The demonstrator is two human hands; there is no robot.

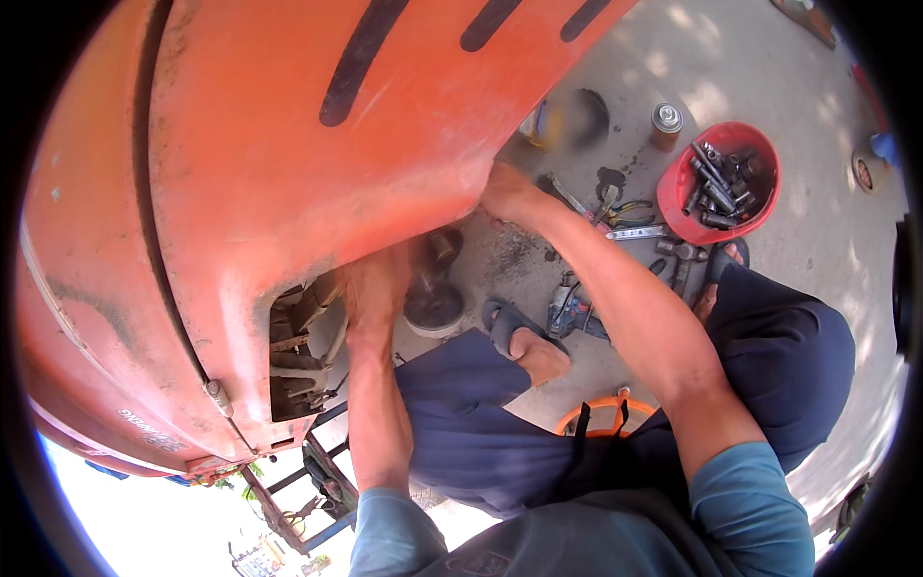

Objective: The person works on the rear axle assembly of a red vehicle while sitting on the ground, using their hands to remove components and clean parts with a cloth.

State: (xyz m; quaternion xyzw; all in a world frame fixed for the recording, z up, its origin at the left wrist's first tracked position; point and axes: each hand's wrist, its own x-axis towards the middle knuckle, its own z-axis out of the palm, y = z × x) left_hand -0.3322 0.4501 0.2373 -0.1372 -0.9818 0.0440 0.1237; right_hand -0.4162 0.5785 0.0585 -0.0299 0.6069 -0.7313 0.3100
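A large orange metal body panel (pixel 288 183) of a machine fills the upper left. My left hand (pixel 377 279) reaches in under its lower edge, beside an opening (pixel 296 361) with dirty metal rods and levers inside. The panel and shadow hide its fingers. My right hand (pixel 510 197) is at the panel's right-hand corner, its fingertips out of sight behind the edge. What either hand grips, if anything, does not show. Close to my left hand, a dark round part (pixel 435 306) sits low in the shade.
A red bucket (pixel 772 183) of sockets stands at the right, with a spray can (pixel 665 123) behind it. Pliers (pixel 627 213), a hammer (pixel 681 252) and a power tool (pixel 574 313) lie on the concrete by my feet. An orange ring-shaped thing (pixel 588 413) is between my legs.
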